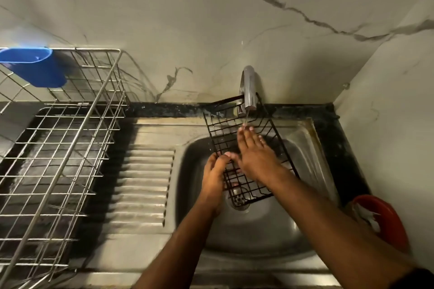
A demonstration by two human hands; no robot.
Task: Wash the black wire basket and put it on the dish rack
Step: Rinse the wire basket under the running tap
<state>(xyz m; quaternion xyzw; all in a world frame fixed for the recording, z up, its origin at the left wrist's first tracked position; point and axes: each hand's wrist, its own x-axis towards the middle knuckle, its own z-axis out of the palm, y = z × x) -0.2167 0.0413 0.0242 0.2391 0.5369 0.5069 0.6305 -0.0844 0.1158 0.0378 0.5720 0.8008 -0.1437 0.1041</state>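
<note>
The black wire basket (223, 131) is tilted over the steel sink (305, 145), its far end up under the tap (248, 88). A thin stream of water runs from the tap onto it. My left hand (215, 176) grips the basket's left edge, fingers curled round the wires. My right hand (254, 156) lies flat on the basket's mesh with straight fingers, the fingertips in the water stream. The silver wire dish rack (77, 138) stands on the counter to the left of the sink.
A blue plastic cup (35, 65) hangs on the rack's back left corner. A red bowl (385, 220) sits on the counter at the right of the sink. The ribbed drainboard (145, 183) lies between rack and sink. Marble walls close in behind and at the right.
</note>
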